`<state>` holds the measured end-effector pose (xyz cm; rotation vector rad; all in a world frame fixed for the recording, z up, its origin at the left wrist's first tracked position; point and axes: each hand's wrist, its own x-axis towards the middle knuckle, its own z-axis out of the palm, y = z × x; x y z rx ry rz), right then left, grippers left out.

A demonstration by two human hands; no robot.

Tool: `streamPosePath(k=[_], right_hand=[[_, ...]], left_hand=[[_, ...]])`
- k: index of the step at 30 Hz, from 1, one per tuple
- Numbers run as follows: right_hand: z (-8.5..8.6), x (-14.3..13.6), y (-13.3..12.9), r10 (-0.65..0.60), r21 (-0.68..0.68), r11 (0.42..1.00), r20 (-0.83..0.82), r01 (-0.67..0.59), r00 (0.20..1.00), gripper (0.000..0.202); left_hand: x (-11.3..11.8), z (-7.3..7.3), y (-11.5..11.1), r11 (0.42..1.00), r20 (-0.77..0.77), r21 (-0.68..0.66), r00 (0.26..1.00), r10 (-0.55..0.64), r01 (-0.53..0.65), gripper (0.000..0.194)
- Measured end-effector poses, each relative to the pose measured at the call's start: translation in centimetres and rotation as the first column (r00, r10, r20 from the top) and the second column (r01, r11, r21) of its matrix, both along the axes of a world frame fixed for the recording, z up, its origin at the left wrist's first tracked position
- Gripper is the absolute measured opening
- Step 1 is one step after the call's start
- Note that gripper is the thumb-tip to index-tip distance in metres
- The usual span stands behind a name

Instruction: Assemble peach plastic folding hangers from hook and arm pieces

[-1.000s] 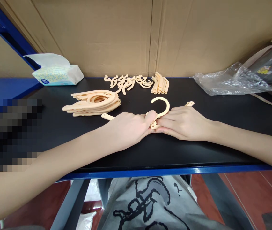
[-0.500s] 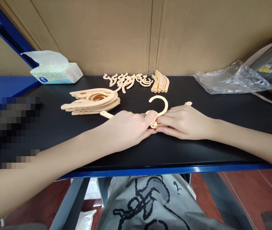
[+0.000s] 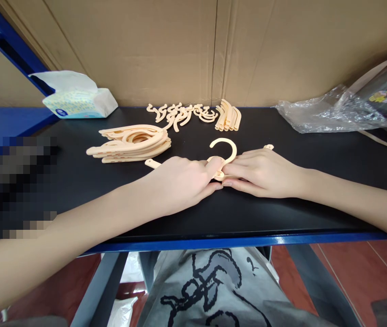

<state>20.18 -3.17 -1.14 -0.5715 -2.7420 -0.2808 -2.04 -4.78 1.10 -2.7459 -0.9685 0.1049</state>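
Both hands meet over a cream plastic clothes hanger [image 3: 233, 150] at the middle of the black table. My left hand [image 3: 188, 181] is closed on its left arm, with thumb and finger at the joint below the hook. My right hand [image 3: 259, 172] is closed around the other arm, fingertips close to my left thumb. One arm end sticks out left of my left hand, another shows beyond my right knuckles. The hook stands up between the hands, curling left. My fingers hide most of the hanger's body.
A stack of cream hangers [image 3: 128, 145] lies at the left. Along the back are loose small hooks [image 3: 179, 116] and curved tubes [image 3: 227, 116]. A tissue pack [image 3: 80, 102] stands back left; a clear plastic bag [image 3: 329, 111] and a dark bag lie at the right.
The hanger's hook has tilted slightly to the left and down, and the joint under it has turned a little. Both hands stay almost in place.
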Motion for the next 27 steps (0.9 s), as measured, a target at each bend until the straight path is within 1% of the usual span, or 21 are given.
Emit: streamPosePath(k=[5,12,27], right_hand=[[0.03,-0.04,-0.05,-0.006,-0.017,1.000,0.006,0.006,1.000,0.036],[0.02,-0.09,-0.05,-0.006,-0.018,1.000,0.005,0.006,1.000,0.036],[0.07,0.01,0.05,-0.009,-0.065,0.998,0.000,0.009,1.000,0.036]], left_hand=[[-0.01,-0.03,-0.02,1.000,0.019,0.000,1.000,-0.012,0.012,0.023],[-0.05,0.06,0.02,1.000,0.001,0.018,1.000,-0.009,0.009,0.025],[0.18,0.35,-0.11,1.000,-0.011,-0.018,1.000,0.013,-0.013,0.024]])
